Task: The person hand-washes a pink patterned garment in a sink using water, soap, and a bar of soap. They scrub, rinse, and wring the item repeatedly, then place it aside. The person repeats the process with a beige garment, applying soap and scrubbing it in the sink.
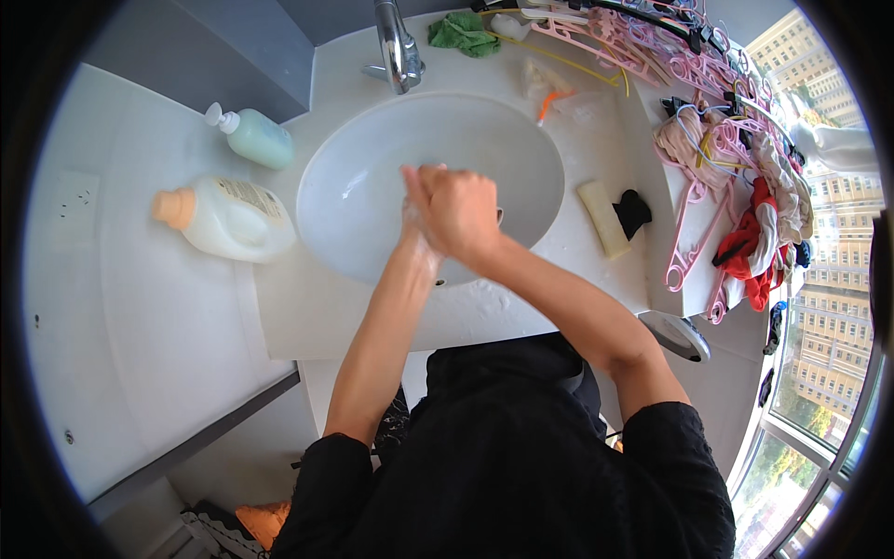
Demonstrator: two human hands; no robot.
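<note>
Over a white oval washbasin [342, 230], my two hands are pressed together. My right hand [462, 209] lies on top, its fingers curled over my left hand [417, 222]. White lather or wetness shows on the left hand and wrist. Most of the left hand's fingers are hidden beneath the right one. Behind the basin stands a chrome faucet [397, 52], and I see no water flowing from it.
To the left are a pump bottle of pale green liquid [262, 138] and an orange-capped detergent jug [241, 220]. A green cloth [464, 35], a cream-coloured bar [604, 219] and a black item [633, 213] lie around the basin. Pink hangers [688, 230] and clothes [758, 237] crowd the right ledge.
</note>
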